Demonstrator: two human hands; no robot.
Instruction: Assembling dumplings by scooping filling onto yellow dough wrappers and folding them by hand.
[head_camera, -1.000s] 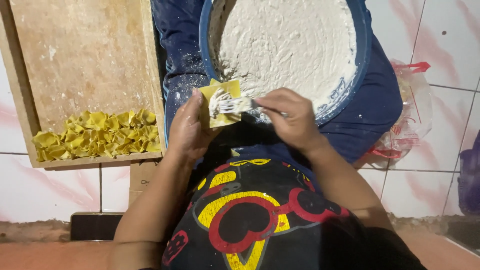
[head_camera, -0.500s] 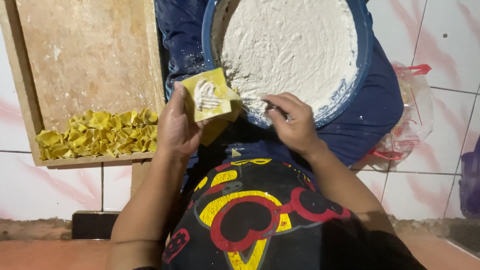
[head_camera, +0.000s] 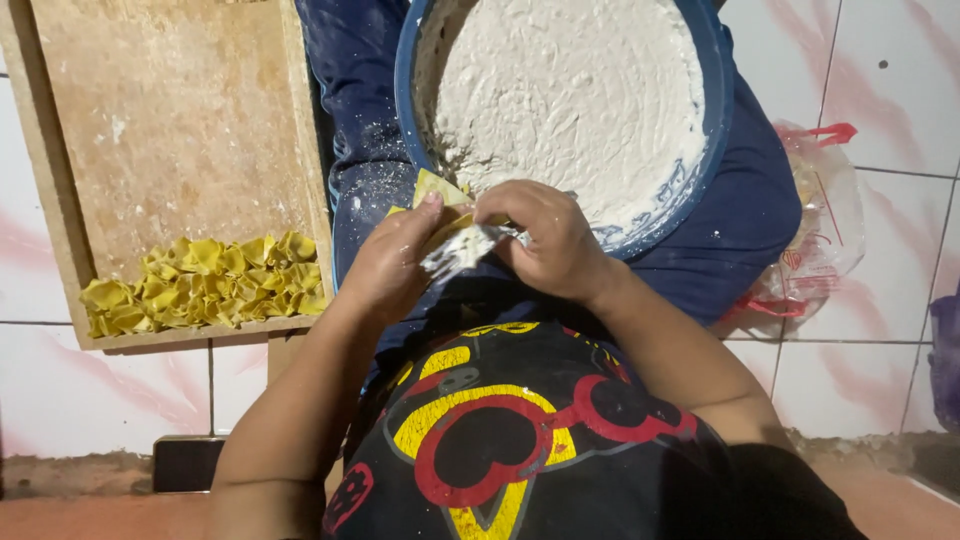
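Both hands fold a yellow wrapper (head_camera: 440, 192) over white filling at the blue bowl's (head_camera: 405, 90) near rim: left hand (head_camera: 385, 262) and right hand (head_camera: 545, 240) pinching it closed; sealing the edges evenly likely comes next.

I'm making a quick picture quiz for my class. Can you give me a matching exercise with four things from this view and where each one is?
Things:
1. blue bowl
2. folded yellow dumplings
3. yellow wrapper
4. plastic bag

Places:
A. on the wooden tray, at its near edge
B. on the tiled floor at the far right
C. on the person's lap, full of white filling
D. between the left hand and right hand

Pairs: 1-C, 2-A, 3-D, 4-B
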